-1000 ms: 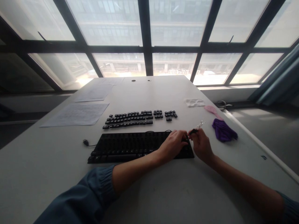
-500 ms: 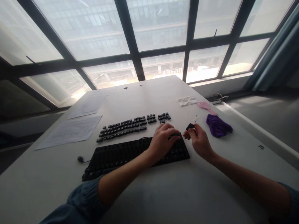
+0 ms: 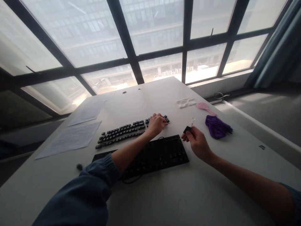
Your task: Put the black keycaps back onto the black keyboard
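Observation:
A black keyboard (image 3: pixel 162 153) lies on the white table (image 3: pixel 183 194) in front of me. Behind it, loose black keycaps (image 3: pixel 122 131) are laid out in rows. My left hand (image 3: pixel 156 124) reaches over the keyboard to the right end of those rows, fingers curled down on the keycaps there. To the right of the keyboard my right hand (image 3: pixel 196 141) pinches a small tool (image 3: pixel 188 128) with a black base and a thin wire end, held just above the table.
Paper sheets (image 3: pixel 70 138) lie at the left. A purple cloth (image 3: pixel 217 127), a pink brush (image 3: pixel 204 107) and a clear bag (image 3: pixel 186 102) sit at the right. The keyboard's plug (image 3: pixel 79 166) rests at the left. Windows stand behind the table's far edge.
My left hand has left the keyboard's right end and moved back to the loose keycaps. My right hand has drawn the tool slightly away from the keyboard. My head has turned.

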Available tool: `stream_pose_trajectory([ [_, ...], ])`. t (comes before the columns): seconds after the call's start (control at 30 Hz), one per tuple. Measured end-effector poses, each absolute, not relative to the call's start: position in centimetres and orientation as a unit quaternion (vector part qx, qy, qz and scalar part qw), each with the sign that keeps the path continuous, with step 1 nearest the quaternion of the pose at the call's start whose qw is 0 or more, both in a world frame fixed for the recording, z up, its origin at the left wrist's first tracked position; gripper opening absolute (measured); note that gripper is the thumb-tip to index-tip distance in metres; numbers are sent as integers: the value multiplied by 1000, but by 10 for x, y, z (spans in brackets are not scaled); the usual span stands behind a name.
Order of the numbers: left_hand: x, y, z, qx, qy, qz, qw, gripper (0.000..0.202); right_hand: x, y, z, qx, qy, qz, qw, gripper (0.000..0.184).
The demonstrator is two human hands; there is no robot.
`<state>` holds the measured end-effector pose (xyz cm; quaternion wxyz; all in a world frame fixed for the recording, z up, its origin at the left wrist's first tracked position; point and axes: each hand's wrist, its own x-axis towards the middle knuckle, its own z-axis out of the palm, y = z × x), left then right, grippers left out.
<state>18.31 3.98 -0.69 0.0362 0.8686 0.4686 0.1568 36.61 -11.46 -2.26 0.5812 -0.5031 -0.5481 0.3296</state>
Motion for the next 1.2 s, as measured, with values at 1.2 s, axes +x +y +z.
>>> stream_pose_trajectory([
  [1.2, -150, -131, 1, 766, 541, 315, 147, 26, 302, -110, -4, -504, -644, 338, 466, 30],
])
